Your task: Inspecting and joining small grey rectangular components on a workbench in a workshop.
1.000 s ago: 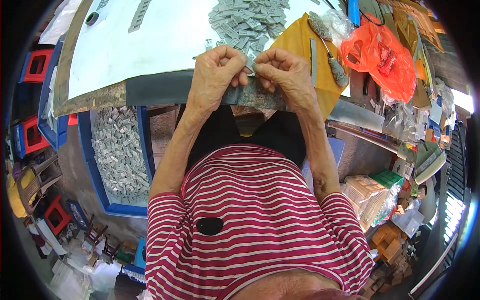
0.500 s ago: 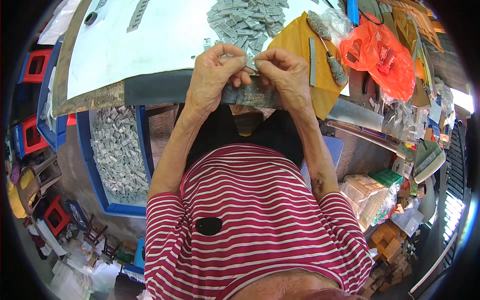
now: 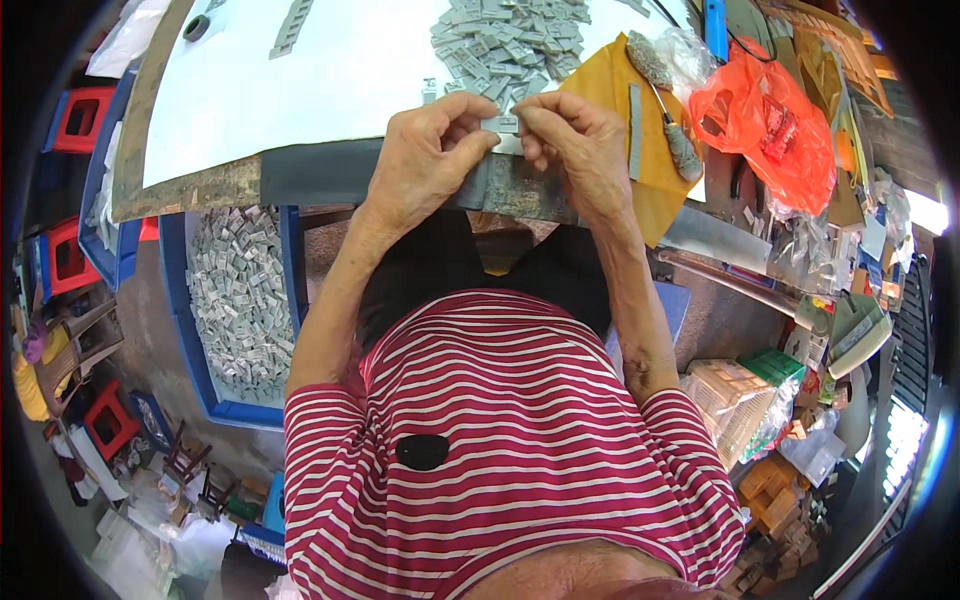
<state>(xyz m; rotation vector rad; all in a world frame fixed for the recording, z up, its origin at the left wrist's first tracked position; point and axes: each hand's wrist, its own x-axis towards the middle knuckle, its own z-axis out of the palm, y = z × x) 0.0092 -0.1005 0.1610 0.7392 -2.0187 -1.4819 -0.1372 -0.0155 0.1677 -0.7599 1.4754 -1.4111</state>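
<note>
At the table's front edge, a small flat grey rectangular piece (image 3: 502,125) sits between the fingertips of both hands. My left hand (image 3: 420,155) grips its left end between thumb and index finger. On the other end, my right hand (image 3: 585,150) pinches it with thumb and index finger, the other fingers curled beneath. Just beyond the hands lies a heap of similar grey pieces (image 3: 505,45) on a white sheet (image 3: 300,100). One loose grey piece (image 3: 429,90) rests left of the heap.
A yellow-brown cloth (image 3: 600,85) at right bears a grey strip (image 3: 634,130) and a wrapped-handle tool (image 3: 682,152). Beyond them lies a red plastic bag (image 3: 760,120). Another grey strip (image 3: 290,28) and a dark ring (image 3: 196,28) lie far left. Below the table, a blue bin (image 3: 180,330) holds many pieces.
My left thumb and fingers have spread apart, so more of the grey piece shows. The whole view has shifted slightly, with the table scene now further right.
</note>
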